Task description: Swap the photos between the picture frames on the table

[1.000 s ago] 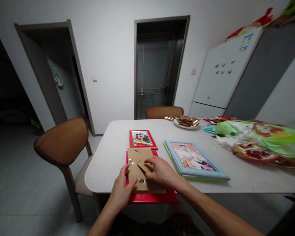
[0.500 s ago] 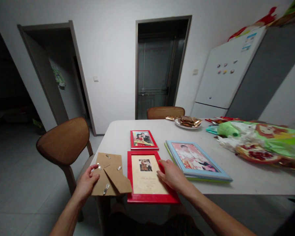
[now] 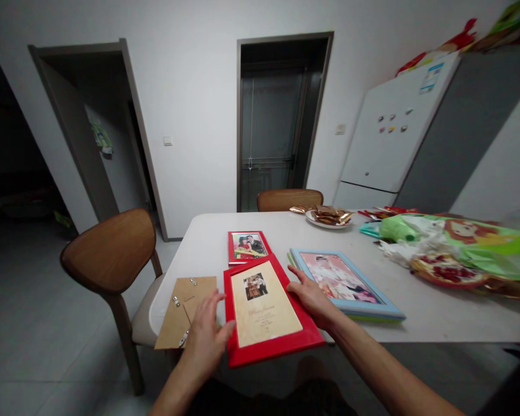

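Note:
A red picture frame (image 3: pixel 271 349) with a cream insert and small photo is raised slightly and tilted at the table's front edge. My right hand (image 3: pixel 314 297) grips its right side, thumb on the front and index finger stretched along the edge. Fingers apart, my left hand (image 3: pixel 205 332) is by the frame's left side, its thumb at the border; whether it touches is unclear. Partly beneath that hand lies a brown backing board (image 3: pixel 169 323) with metal clips and a stand flap. Behind stands a smaller red-framed photo (image 3: pixel 248 245), lying flat.
Right of my right hand lies a stack of frames topped by a light-blue one (image 3: pixel 364 271). Further back are a plate of wrapped snacks (image 3: pixel 329 216), an opened pomegranate (image 3: pixel 450 270) and green bags (image 3: pixel 494 237). Wooden chairs (image 3: pixel 112 248) stand left and behind the white table (image 3: pixel 208 231).
My left hand has left the backing board's left edge and moved right to the red frame. The frame has risen and turned slightly, with my right hand on its right side.

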Motion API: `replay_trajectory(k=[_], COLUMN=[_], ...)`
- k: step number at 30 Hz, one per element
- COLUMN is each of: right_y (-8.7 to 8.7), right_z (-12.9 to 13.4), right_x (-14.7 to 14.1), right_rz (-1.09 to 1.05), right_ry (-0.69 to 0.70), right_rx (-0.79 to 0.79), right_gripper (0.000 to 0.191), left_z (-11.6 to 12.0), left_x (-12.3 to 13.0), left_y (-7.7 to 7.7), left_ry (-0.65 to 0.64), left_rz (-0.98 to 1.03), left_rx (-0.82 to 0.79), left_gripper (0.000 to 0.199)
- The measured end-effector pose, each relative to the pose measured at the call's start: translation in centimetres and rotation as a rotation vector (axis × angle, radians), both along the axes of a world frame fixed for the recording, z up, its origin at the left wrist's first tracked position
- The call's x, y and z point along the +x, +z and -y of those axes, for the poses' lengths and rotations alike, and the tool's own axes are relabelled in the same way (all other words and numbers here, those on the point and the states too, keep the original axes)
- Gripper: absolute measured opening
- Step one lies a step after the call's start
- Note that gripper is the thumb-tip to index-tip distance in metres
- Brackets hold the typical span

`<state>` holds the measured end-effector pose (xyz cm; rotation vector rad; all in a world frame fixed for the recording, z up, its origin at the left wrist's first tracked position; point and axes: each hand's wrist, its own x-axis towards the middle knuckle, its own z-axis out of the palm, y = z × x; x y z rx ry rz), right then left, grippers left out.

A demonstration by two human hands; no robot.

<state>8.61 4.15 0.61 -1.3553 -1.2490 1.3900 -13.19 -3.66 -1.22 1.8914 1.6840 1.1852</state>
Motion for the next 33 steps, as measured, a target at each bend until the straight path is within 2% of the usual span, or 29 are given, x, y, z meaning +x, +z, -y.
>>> replay_trajectory(k=[2, 4, 6, 9, 12, 16, 18, 20, 23, 26, 33], right_y=[1.1, 1.9, 2.2, 1.8, 0.7, -1.4, -2.4, -3.2, -3.8, -3.8, -4.1], right_z=[0.8, 1.4, 1.7, 1.5, 0.6, -0.8, -1.2, -1.4, -1.2, -0.9, -0.7], right_x=[-0.3, -0.7, -0.9, -0.8, -0.4, 0.5, 0.9, 1.1, 0.9, 0.5, 0.5], right_rz=[-0.190, -0.264, -0.261, -0.180, -0.021, 0.404, 0.628, 0.787, 0.932, 1.049, 1.138], right_ry=[0.013, 0.033, 0.066, 0.092, 0.083, 0.038, 0.017, 0.028, 0.061, 0.065, 0.099], right_rx=[-0.048, -0.040, -0.003, 0.068, 0.124, 0.239, 0.339, 0.415, 0.472, 0.495, 0.519], right_gripper=[0.077, 0.081, 0.083, 0.080, 0.074, 0.063, 0.058, 0.054, 0.051, 0.045, 0.038], left_z=[0.6, 0.7, 0.5, 0.0, -0.2, 0.3, 0.6, 1.1, 1.6, 1.8, 2.0], left_x=[3.2, 5.6, 7.0, 7.4, 6.3, 2.7, 0.4, -1.7, -3.8, -4.5, -4.6], left_y=[0.2, 0.2, 0.2, 0.3, 1.0, 1.8, 1.5, 0.5, -1.3, -2.6, -3.2], left_ry=[-0.116, -0.193, -0.219, -0.265, -0.243, 0.068, 0.212, 0.292, 0.328, 0.337, 0.318], left_rz=[-0.012, -0.029, -0.056, -0.131, -0.140, 0.020, 0.081, 0.127, 0.130, 0.021, -0.294], left_rx=[0.004, 0.056, 0.146, 0.291, 0.362, 0.306, 0.221, 0.113, 0.001, -0.035, 0.023], left_gripper=[0.046, 0.050, 0.051, 0.048, 0.049, 0.046, 0.045, 0.044, 0.043, 0.044, 0.030])
